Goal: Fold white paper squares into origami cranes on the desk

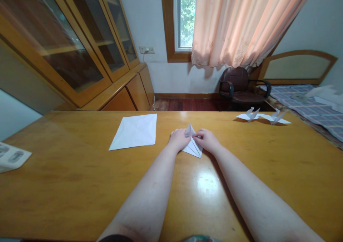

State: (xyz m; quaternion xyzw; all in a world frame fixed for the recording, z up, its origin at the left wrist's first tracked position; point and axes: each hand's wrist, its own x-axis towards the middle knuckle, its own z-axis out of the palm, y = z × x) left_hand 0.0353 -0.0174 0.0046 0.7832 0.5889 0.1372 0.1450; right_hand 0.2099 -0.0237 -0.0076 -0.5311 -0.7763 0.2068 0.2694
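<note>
A partly folded piece of white paper (193, 150) lies on the wooden table (80, 188), its crease lines showing and one pointed flap raised at the far end. My left hand (180, 140) presses on its left side, thumb on the paper, fingers curled round the edge. From the right, my right hand (207, 140) pinches the paper near its middle, thumb and forefinger together. The fingertips partly cover the folds between the hands. To the left lies a flat, creased stack or sheet of white paper (135, 132), apart from both hands.
Two folded paper cranes (250, 115) stand near the table's far right edge. A white printed item (14, 158) lies at the left edge. Beyond the table are a glass-door cabinet (88, 35), a brown office chair (238, 86) and a bed (308, 95) with a checked cover.
</note>
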